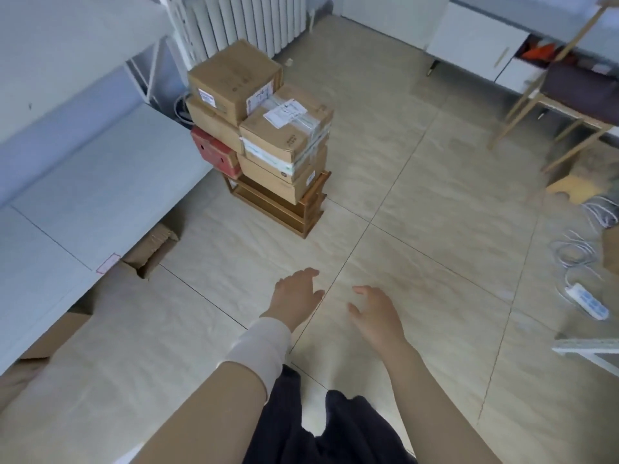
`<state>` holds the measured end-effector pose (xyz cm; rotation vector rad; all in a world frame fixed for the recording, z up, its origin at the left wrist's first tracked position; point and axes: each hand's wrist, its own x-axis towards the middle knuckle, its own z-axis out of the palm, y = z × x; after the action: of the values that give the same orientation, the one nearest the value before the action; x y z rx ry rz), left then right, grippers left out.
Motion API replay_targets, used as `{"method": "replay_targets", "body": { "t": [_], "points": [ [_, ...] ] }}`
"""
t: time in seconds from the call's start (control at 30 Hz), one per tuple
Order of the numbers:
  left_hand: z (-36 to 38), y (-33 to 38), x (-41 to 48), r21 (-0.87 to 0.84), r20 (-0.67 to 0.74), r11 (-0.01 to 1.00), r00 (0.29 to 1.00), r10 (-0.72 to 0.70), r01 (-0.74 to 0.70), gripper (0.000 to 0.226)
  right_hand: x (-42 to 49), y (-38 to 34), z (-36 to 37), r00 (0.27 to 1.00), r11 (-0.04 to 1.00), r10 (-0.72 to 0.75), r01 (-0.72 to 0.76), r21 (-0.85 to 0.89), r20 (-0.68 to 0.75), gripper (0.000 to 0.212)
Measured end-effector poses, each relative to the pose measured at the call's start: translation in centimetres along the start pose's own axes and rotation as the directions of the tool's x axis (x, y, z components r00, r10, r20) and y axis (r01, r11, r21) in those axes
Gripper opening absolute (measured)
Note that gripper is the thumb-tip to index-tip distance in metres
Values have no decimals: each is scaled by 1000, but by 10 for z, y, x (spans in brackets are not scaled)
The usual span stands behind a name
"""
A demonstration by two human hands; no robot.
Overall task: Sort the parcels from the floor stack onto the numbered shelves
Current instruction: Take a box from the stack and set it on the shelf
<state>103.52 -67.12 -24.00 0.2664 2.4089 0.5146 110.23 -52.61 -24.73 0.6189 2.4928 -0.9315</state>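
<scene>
A stack of cardboard parcels [258, 122] stands on a low wooden crate [284, 209] on the tiled floor, ahead and slightly left. The topmost brown box [231, 78] carries white labels; a taped box [288, 128] sits in front of it, and a red box [214, 150] lies low on the left. My left hand [294, 299] and my right hand [375, 313] reach forward over the bare floor, well short of the stack. Both hold nothing and have relaxed fingers. A white band wraps my left wrist.
White shelf boards [100, 182] run along the left, with cardboard boxes [154, 246] beneath them. A radiator [248, 21] stands behind the stack. At the right are a wooden chair [552, 105], a white cabinet [475, 38], cables and a power strip [586, 301].
</scene>
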Motion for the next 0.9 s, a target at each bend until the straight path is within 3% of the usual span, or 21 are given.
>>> {"method": "replay_targets", "body": {
  "t": [0.33, 0.6, 0.9],
  "points": [
    [-81, -77, 43, -180, -86, 976, 987, -139, 122, 47, 79, -107, 23, 989, 982, -129, 137, -128, 70, 41],
    [-151, -70, 122, -227, -138, 967, 980, -146, 112, 47, 172, -156, -9, 986, 984, -155, 159, -81, 57, 41],
    [-204, -61, 211, -217, -105, 967, 982, -157, 131, 48, 261, -187, -51, 994, 995, -81, 76, 61, 79, 39]
  ]
}}
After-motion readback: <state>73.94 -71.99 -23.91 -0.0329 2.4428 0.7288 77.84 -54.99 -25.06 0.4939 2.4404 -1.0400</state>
